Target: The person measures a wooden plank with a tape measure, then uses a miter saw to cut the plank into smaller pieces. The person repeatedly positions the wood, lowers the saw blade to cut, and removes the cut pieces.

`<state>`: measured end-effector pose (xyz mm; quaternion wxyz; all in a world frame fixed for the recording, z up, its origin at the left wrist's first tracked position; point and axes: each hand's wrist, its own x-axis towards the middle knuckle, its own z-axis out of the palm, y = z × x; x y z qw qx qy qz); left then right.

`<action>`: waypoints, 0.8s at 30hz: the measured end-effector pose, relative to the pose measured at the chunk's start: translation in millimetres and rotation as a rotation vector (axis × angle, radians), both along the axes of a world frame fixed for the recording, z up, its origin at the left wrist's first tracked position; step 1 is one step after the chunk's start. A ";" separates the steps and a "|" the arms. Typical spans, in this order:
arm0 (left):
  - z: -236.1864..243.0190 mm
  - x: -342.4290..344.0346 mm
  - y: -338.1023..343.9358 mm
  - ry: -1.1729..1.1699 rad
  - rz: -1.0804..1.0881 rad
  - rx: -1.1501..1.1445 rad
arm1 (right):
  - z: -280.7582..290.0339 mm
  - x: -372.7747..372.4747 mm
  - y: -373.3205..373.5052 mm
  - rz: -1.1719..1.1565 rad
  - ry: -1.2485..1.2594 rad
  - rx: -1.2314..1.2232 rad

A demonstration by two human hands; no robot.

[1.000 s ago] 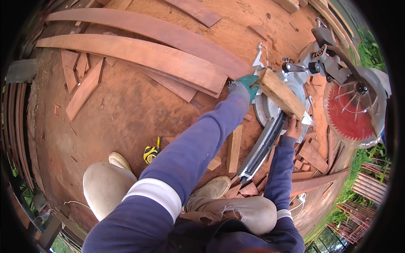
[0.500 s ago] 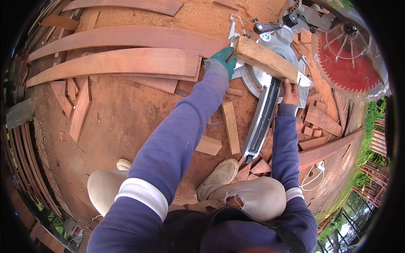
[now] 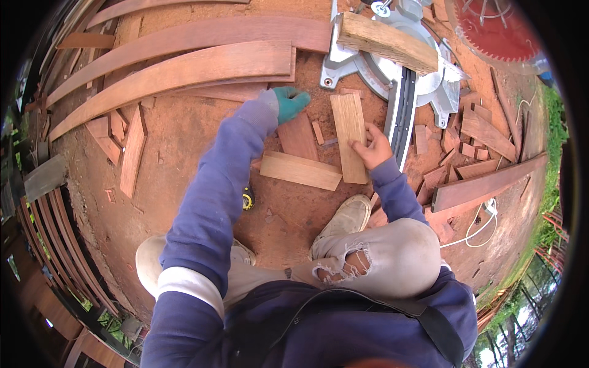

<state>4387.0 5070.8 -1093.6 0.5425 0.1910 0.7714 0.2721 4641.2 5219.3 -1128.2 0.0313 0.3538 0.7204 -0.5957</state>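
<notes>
My bare right hand (image 3: 373, 147) grips a pale wooden block (image 3: 348, 136) by its right edge, thumb on the upper face. Just left of it, a second pale wooden block (image 3: 300, 170) lies crosswise on the reddish ground. My left hand (image 3: 291, 104), in a green glove, is held over the ground near the ends of the long planks, fingers loosely curved with nothing visible in them. A third wooden block (image 3: 389, 43) rests on the mitre saw (image 3: 408, 86), untouched by either hand. The saw's red toothed blade (image 3: 500, 30) shows at the upper right.
Long curved reddish planks (image 3: 178, 86) lie at the upper left. Offcuts (image 3: 488, 132) are heaped right of the saw, beside a longer board (image 3: 491, 182) and a white cable (image 3: 475, 236). A tape measure (image 3: 248, 198) lies beside my left forearm.
Both hands have left the block on the saw. My right hand has come back and taken hold of the loose block on the ground; my left has moved leftward. The view has shifted.
</notes>
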 end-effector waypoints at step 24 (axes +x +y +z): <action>51.9 -35.4 120.3 -0.616 0.689 0.744 | 105.4 -141.1 177.5 0.439 0.201 1.219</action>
